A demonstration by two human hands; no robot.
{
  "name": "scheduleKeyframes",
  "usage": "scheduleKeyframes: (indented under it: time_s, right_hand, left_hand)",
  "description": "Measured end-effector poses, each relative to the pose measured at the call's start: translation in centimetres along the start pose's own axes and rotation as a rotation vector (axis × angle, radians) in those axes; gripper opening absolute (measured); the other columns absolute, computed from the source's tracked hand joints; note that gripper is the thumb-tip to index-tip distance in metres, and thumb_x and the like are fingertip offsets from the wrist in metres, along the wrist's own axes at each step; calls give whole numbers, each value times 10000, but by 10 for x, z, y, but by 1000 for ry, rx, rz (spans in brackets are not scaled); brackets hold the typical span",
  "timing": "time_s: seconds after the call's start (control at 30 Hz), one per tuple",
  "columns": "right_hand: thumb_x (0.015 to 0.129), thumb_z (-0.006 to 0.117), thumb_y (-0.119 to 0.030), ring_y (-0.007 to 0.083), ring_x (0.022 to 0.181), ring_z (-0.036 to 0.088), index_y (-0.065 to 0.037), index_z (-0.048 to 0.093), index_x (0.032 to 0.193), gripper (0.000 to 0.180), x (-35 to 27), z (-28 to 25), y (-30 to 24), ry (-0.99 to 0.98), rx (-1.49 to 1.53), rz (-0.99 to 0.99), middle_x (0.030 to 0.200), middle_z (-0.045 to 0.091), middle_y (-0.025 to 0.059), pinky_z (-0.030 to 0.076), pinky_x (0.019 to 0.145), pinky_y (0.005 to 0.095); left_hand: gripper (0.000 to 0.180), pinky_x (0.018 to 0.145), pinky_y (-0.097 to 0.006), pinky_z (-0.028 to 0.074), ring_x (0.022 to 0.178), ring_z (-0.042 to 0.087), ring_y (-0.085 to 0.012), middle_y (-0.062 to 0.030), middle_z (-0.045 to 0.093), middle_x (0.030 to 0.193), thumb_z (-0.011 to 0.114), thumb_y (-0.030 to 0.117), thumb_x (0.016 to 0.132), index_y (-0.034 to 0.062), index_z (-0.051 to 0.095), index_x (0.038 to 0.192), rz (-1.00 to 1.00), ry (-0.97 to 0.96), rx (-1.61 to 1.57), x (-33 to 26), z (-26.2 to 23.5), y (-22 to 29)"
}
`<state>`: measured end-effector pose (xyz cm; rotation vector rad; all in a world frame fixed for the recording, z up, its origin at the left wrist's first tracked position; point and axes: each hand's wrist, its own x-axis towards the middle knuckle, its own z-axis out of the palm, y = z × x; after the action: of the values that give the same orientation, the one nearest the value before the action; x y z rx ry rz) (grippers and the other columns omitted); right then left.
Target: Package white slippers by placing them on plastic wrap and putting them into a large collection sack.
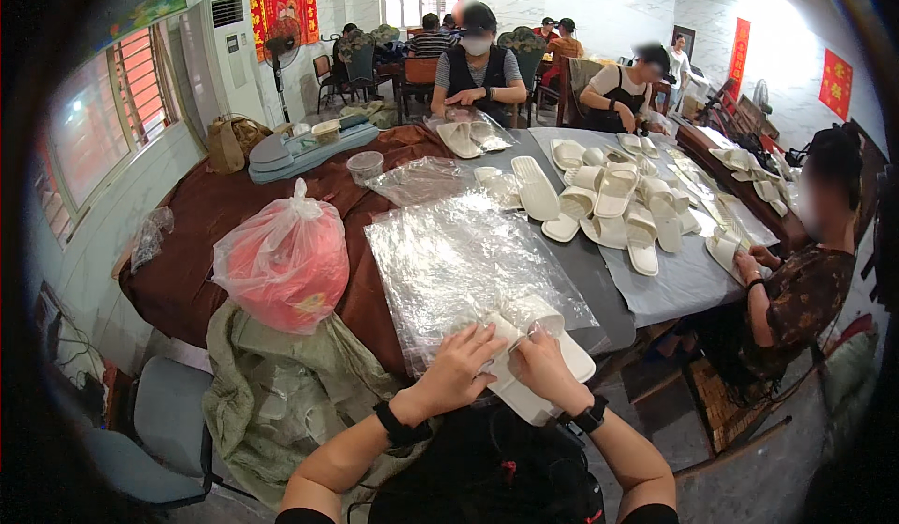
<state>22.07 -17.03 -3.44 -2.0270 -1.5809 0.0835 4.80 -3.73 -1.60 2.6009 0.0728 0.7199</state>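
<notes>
2 white slippers (573,357) lie side by side at the near edge of the table (582,276), in front of the person's body. Their long axes slant, toe ends pointing away and to the left, heels toward the near right. The left hand (456,367) lies palm down on the left slipper's side, fingers slightly apart. The right hand (551,371) is at the strap, fingers curled inward; whether they clamp it I cannot tell, as the hand's own back hides the tips.

Clear plastic film (449,266) spreads flat just beyond the slippers. To its left, a knotted clear bag (286,260) holds a bulky red-pink load. A round clear tub (365,166) sits farther back, near a blue case (304,156). A green woven sack (253,412) slumps at the near left. A pile of white slippers (618,190) fills the table's right part.
</notes>
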Motion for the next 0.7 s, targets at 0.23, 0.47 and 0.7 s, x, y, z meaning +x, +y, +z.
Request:
scheduleKeyframes:
  time_s: [0.23,0.47,0.7]
  right_hand:
    - [827,671,-111,474,976,551,-14,626,960,170,45,35,26,306,-27,-100,1084,552,267,439,831,579]
    - [891,627,-246,485,1156,540,-69,594,1147,313,109,70,59,134,-140,101,1177,584,233,356,945,665]
    - [918,619,-384,475,1175,556,-95,626,1227,424,142,71,22,130,-297,337,1333,532,234,403,961,679]
  left_hand:
    - [657,1131,-512,358,1378,441,-414,-187,506,1478,516,-127,769,71,553,1395,51,-8,-49,0,-3,-3]
    - [680,1073,-483,392,1343,484,-382,-151,533,1468,529,-123,746,81,563,1394,164,-41,-33,4,-11,4]
    - [667,1141,-541,349,1412,428,-394,-194,496,1488,556,-102,798,69,517,1442,178,-209,-77,-9,-12,-3]
